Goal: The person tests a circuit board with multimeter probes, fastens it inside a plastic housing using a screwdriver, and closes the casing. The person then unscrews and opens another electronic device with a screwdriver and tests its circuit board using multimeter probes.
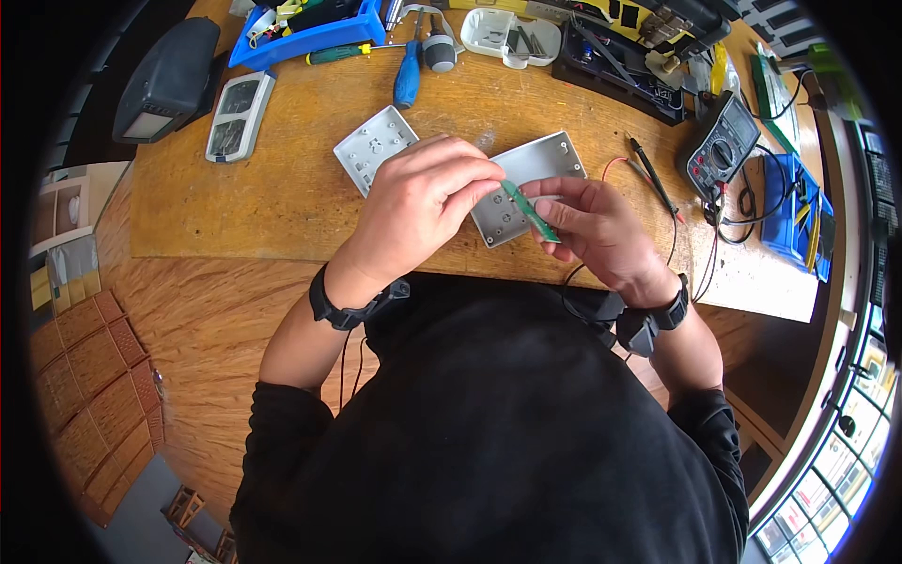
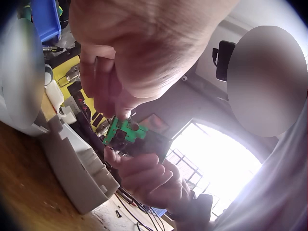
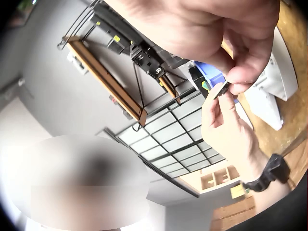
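A green circuit board [image 1: 532,212] is held up between both hands, over the front of an open grey plastic box [image 1: 540,160]. My right hand [image 1: 606,233] grips the board's near end, thumb on one face and fingers behind. The thumb and fingertips of my left hand [image 1: 413,202] pinch its far end. In the left wrist view the face of the board [image 2: 126,132] shows green, with a darker part towards the right hand. Only a thin edge of the board [image 3: 222,89] shows in the right wrist view. A grey plastic cover [image 1: 371,141] lies beyond the left hand, partly hidden.
A blue screwdriver [image 1: 407,75] and a green-handled one [image 1: 336,54] lie farther back, near a blue bin [image 1: 310,33]. Right of the box are a test probe [image 1: 653,174] with cables and a multimeter [image 1: 722,150]. A white case [image 1: 512,36] sits at the back.
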### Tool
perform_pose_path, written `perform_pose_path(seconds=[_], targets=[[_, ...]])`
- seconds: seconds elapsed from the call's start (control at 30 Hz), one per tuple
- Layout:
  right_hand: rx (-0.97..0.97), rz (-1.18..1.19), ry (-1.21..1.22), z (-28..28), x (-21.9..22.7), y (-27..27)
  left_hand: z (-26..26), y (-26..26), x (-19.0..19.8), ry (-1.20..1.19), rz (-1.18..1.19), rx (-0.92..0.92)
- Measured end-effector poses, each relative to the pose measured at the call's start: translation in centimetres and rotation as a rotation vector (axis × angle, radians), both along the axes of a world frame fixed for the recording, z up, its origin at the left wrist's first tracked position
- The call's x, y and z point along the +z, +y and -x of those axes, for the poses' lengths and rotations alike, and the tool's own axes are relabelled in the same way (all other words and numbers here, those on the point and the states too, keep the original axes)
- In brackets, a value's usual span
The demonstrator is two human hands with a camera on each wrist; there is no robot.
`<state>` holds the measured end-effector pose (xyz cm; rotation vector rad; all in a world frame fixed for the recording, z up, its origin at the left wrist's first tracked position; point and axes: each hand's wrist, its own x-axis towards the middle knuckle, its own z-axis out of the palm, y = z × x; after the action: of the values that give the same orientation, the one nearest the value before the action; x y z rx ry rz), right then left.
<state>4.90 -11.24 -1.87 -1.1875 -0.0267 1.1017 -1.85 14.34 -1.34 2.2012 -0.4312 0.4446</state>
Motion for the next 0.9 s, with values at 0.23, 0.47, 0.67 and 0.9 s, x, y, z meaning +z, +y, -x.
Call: perform_pose_path(seconds=[0.23,0.47,0.67,0.9], targets=[[0.090,0.402,-0.711,-0.3,0.2,2.1,0.8,1.5,-1.3,-0.010,-0.051,0.072],[0.164,0.524,-0.968,-0.4,0.5,3.8,2.3,2.1,-1.7,0.072,-0.010,0.133],[0.213,0.577,-1.040,-0.4,-0.5,3.8,2.9,1.4,-2.3,0.019,-0.034,0.118],[0.146,0.585,-1.139,0.0,-0.7,3.8,3.0,0.0,-3.1,-0.071,-0.137,0.082]])
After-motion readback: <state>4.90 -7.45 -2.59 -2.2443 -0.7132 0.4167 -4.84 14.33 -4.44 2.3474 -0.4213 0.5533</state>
